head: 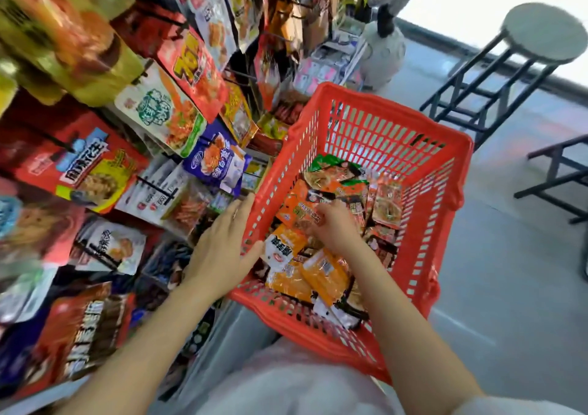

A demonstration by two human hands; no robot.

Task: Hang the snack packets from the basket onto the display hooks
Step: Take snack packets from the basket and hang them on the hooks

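A red plastic basket (439,172) rests against my lap, filled with several small orange and red snack packets (321,274). My right hand (334,228) reaches down into the basket, its fingers curled on an orange packet (297,212) in the pile. My left hand (222,246) lies with straight fingers against the basket's left rim, thumb inside the rim. On the left stands the display rack with black hooks (156,188) that carry many hanging snack bags.
Hanging bags crowd the whole left side, among them a red peanut bag (92,166) and a purple bag (216,160). A round grey stool (541,32) with a black frame stands at the back right on the grey floor. Another dark frame (560,175) is at the right edge.
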